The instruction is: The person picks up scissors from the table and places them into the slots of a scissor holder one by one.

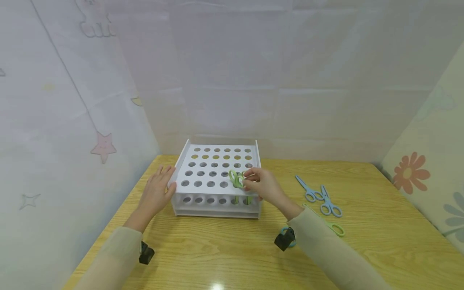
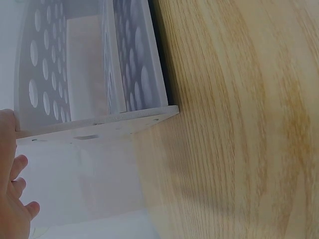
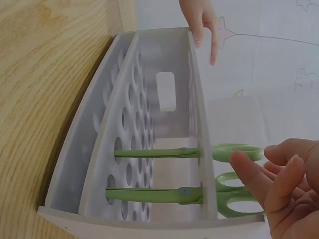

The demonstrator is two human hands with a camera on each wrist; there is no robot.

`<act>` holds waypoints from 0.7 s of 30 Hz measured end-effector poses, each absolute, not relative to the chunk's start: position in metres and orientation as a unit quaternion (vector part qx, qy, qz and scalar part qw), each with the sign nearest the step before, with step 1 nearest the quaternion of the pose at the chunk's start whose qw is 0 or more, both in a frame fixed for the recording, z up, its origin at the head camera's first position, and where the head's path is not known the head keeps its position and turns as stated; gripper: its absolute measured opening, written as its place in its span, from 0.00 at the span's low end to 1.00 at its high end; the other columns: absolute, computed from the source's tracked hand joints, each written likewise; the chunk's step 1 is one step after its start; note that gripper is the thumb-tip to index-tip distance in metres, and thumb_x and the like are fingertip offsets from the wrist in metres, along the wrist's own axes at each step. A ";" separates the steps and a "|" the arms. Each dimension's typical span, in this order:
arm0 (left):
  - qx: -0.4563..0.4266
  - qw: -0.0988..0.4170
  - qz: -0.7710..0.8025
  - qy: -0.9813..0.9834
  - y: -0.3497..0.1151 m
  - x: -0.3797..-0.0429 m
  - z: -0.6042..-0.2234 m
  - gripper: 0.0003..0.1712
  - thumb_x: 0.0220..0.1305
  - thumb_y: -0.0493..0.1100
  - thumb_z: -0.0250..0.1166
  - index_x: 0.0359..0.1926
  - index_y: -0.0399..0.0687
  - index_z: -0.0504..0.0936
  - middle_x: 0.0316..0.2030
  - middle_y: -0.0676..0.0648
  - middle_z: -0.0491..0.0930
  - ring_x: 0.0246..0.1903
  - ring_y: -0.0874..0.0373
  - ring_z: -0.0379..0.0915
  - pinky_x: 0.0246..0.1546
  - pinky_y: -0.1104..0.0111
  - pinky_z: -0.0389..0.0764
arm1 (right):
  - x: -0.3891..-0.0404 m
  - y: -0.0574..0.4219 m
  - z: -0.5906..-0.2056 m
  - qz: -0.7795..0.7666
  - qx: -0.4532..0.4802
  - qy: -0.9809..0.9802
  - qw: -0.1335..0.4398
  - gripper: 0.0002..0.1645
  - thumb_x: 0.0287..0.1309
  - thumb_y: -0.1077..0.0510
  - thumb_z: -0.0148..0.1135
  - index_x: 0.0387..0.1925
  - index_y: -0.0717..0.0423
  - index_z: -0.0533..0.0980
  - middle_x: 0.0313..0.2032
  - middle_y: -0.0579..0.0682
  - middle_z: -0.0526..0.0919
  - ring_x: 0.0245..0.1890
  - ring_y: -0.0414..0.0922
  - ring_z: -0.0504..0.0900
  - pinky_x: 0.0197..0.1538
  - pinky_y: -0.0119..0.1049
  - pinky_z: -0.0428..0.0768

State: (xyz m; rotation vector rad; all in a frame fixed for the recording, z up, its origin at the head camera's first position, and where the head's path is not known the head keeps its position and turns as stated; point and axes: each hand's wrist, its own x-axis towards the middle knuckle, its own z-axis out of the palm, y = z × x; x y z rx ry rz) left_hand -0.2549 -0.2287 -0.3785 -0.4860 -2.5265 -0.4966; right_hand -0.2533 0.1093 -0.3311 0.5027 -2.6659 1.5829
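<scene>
Right hand (image 1: pixel 262 183) bends its fingers at the handles of the two green scissors (image 3: pixel 184 195) at the rack's near right corner; I cannot tell whether it pinches a handle or only touches it. Both pairs stand upright in the rack (image 1: pixel 217 189), blades down through holes in its upper and lower panels, which seems to be what keeps them from tipping; their handles stay above, presumably too wide to pass. Left hand (image 1: pixel 156 191) rests, unclenched and grasping nothing, on the rack's left wall, fingers extended, probably to steady it against pushes from the other side. Right of the rack, on the table (image 1: pixel 217 237), lie two blue scissors (image 1: pixel 328 205) and a loose green pair (image 1: pixel 337 229), partly behind the right sleeve (image 1: pixel 322 245), within easy reach of that arm.
</scene>
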 end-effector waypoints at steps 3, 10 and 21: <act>-0.181 0.259 -0.184 -0.931 -0.229 -0.254 -0.378 0.29 0.63 0.41 0.53 0.63 0.34 0.64 0.61 0.34 0.64 0.64 0.37 0.48 0.60 0.43 0.51 | -0.253 0.116 -0.328 0.509 0.170 -0.844 -0.007 0.14 0.56 0.61 0.61 0.44 0.62 0.75 0.36 0.52 0.84 0.28 0.44 0.83 0.10 0.31 0.66; -0.178 0.254 -0.185 -0.933 -0.229 -0.254 -0.379 0.29 0.63 0.41 0.53 0.64 0.35 0.64 0.61 0.34 0.63 0.65 0.38 0.47 0.60 0.44 0.50 | -0.252 0.135 -0.319 0.539 0.199 -0.818 -0.016 0.17 0.58 0.60 0.59 0.48 0.65 0.74 0.43 0.59 0.81 0.36 0.54 0.82 0.11 0.27 0.59; -0.180 0.260 -0.182 -0.931 -0.229 -0.255 -0.379 0.29 0.63 0.41 0.53 0.63 0.35 0.64 0.61 0.34 0.63 0.64 0.37 0.48 0.60 0.44 0.51 | -0.260 0.172 -0.307 0.549 0.200 -0.811 0.033 0.20 0.58 0.57 0.60 0.51 0.61 0.73 0.43 0.57 0.81 0.32 0.41 0.80 0.11 0.30 0.62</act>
